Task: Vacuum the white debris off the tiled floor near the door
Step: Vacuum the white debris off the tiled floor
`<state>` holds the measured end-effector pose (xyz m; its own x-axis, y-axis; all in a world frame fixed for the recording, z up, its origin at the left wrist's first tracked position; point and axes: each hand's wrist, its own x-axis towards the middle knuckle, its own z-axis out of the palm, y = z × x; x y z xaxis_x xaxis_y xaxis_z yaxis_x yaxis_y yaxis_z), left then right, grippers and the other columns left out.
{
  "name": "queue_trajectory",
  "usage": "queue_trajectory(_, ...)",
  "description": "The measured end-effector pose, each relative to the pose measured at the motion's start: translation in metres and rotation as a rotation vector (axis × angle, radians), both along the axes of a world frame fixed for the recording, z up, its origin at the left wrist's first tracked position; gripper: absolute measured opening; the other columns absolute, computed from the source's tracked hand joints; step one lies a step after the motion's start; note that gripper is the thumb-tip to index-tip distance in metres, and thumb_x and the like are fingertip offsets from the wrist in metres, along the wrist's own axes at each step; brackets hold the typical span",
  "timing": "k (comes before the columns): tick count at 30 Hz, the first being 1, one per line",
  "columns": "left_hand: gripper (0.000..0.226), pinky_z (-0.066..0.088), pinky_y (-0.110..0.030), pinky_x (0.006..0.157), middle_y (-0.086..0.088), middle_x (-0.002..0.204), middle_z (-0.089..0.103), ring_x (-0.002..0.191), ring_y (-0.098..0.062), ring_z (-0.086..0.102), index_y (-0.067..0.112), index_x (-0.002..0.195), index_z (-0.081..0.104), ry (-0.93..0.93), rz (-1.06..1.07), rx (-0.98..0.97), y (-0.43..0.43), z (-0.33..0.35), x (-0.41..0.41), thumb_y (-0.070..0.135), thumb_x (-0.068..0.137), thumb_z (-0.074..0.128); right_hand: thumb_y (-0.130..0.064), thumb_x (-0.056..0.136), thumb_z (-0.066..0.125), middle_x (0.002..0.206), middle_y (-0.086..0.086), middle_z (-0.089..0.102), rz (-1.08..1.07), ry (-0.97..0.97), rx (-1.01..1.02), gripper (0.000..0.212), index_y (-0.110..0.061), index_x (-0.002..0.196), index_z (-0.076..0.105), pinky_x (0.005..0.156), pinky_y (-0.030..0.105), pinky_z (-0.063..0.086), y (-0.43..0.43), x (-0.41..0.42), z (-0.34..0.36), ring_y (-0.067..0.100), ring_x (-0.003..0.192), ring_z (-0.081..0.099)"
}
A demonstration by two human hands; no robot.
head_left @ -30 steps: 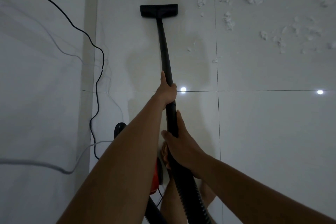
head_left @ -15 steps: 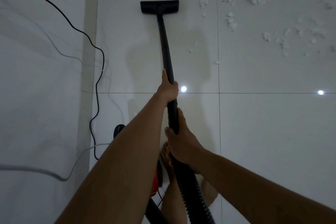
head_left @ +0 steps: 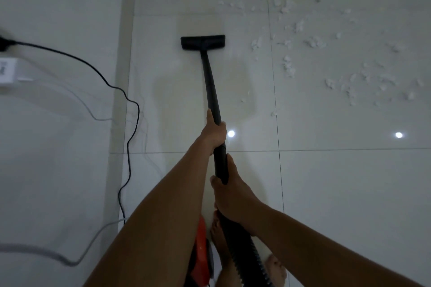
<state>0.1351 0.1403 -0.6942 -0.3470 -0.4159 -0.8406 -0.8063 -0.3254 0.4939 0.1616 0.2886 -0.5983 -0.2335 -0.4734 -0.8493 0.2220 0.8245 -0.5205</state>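
A black vacuum wand (head_left: pixel 211 86) runs away from me to its flat floor head (head_left: pixel 203 42), which lies on the pale tiled floor (head_left: pixel 349 193). My left hand (head_left: pixel 214 133) grips the wand about halfway up. Lower down, my right hand (head_left: pixel 231 196) grips it where the ribbed hose (head_left: pixel 247 254) begins. White debris (head_left: pixel 289 67) is scattered to the right of the floor head and further right, apart from the head. The orange vacuum body (head_left: pixel 201 254) shows partly behind my left forearm.
A black power cord (head_left: pixel 128 147) snakes along the wall base on the left from a plug (head_left: pixel 4 43). A grey cable (head_left: pixel 77 261) and a white adapter (head_left: pixel 7 72) are on the left wall side. My bare feet (head_left: pixel 276 268) stand by the hose.
The view has tilted up and shifted, showing more floor and debris ahead. The floor head now sits lower in view, and both hands keep their grip on the wand.
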Motion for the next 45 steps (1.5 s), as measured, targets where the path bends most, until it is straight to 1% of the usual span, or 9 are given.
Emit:
queue_trajectory(7, 0.073, 0.054, -0.052, 0.099, -0.016, 0.151, 0.045, 0.118, -0.038, 0.06, 0.044, 0.157, -0.016, -0.016, -0.009, 0.029, -0.029, 0.008, -0.014, 0.031, 0.108, 0.037, -0.035, 0.109, 0.041, 0.121, 0.011, 0.065, -0.002, 0.019, 0.02, 0.071, -0.051, 0.16, -0.004, 0.059, 0.028, 0.054, -0.031, -0.01, 0.012, 0.014, 0.069, 0.063)
queue_trajectory(11, 0.073, 0.054, -0.052, 0.099, -0.016, 0.151, 0.044, 0.12, -0.038, 0.059, 0.044, 0.157, -0.016, -0.015, -0.006, 0.023, -0.046, 0.001, -0.033, 0.03, 0.109, 0.037, -0.031, 0.111, 0.037, 0.112, 0.004, 0.062, 0.047, 0.067, 0.009, 0.066, -0.041, 0.163, -0.001, 0.04, 0.004, 0.038, -0.046, -0.034, 0.016, 0.005, 0.062, 0.055)
queue_trajectory(15, 0.073, 0.056, -0.052, 0.095, -0.018, 0.148, 0.046, 0.115, -0.039, 0.061, 0.045, 0.157, -0.016, -0.018, -0.007, 0.019, -0.068, -0.004, -0.056, 0.03, 0.109, 0.037, -0.032, 0.11, 0.039, 0.101, 0.001, 0.058, 0.032, 0.074, 0.018, 0.067, -0.041, 0.163, -0.001, 0.04, 0.013, 0.044, -0.068, -0.055, 0.009, 0.007, 0.057, 0.057)
queue_trajectory(17, 0.073, 0.055, -0.053, 0.097, -0.019, 0.148, 0.046, 0.117, -0.04, 0.061, 0.045, 0.157, -0.016, -0.02, -0.011, 0.009, -0.081, -0.008, -0.07, 0.031, 0.108, 0.037, -0.035, 0.109, 0.04, 0.092, 0.001, 0.061, 0.017, 0.05, 0.036, 0.069, -0.046, 0.162, -0.003, 0.053, 0.026, 0.058, -0.082, -0.066, 0.002, 0.013, 0.06, 0.062)
queue_trajectory(20, 0.074, 0.053, -0.053, 0.099, -0.016, 0.152, 0.044, 0.121, -0.04, 0.059, 0.045, 0.157, -0.016, -0.027, -0.009, -0.002, -0.102, -0.013, -0.092, 0.03, 0.108, 0.037, -0.036, 0.109, 0.041, 0.101, 0.012, 0.068, -0.041, -0.014, 0.067, 0.071, -0.055, 0.158, -0.006, 0.073, 0.045, 0.065, -0.104, -0.086, -0.004, 0.023, 0.071, 0.068)
queue_trajectory(27, 0.073, 0.052, -0.05, 0.101, -0.015, 0.152, 0.043, 0.12, -0.038, 0.059, 0.043, 0.158, -0.015, -0.053, -0.018, -0.034, -0.144, -0.02, -0.134, 0.029, 0.109, 0.037, -0.033, 0.108, 0.044, 0.101, 0.012, 0.063, -0.108, -0.076, 0.047, 0.071, -0.059, 0.155, -0.003, 0.07, 0.046, 0.065, -0.145, -0.125, -0.016, 0.021, 0.065, 0.065)
queue_trajectory(36, 0.075, 0.051, -0.053, 0.103, -0.015, 0.154, 0.04, 0.126, -0.041, 0.056, 0.045, 0.157, -0.015, -0.056, 0.012, 0.041, -0.149, 0.021, -0.148, 0.031, 0.107, 0.039, -0.03, 0.109, 0.045, 0.105, 0.014, 0.059, -0.081, -0.13, 0.062, 0.074, -0.058, 0.157, -0.004, 0.058, 0.034, 0.058, -0.152, -0.149, 0.032, 0.021, 0.064, 0.063)
queue_trajectory(42, 0.074, 0.048, -0.043, 0.1, -0.012, 0.16, 0.031, 0.123, -0.032, 0.051, 0.039, 0.159, -0.014, -0.065, -0.009, 0.053, -0.143, 0.045, -0.15, 0.027, 0.109, 0.038, -0.024, 0.11, 0.043, 0.126, 0.019, 0.061, -0.039, -0.111, 0.046, 0.071, -0.046, 0.162, -0.001, 0.041, 0.02, 0.048, -0.151, -0.16, 0.062, 0.016, 0.059, 0.059)
queue_trajectory(45, 0.074, 0.05, -0.046, 0.103, -0.012, 0.159, 0.033, 0.122, -0.033, 0.053, 0.039, 0.159, -0.015, -0.082, -0.021, 0.056, -0.147, 0.05, -0.146, 0.027, 0.108, 0.038, -0.025, 0.11, 0.041, 0.121, 0.015, 0.062, -0.016, -0.105, 0.034, 0.071, -0.046, 0.162, -0.003, 0.037, 0.018, 0.045, -0.154, -0.156, 0.069, 0.015, 0.056, 0.059)
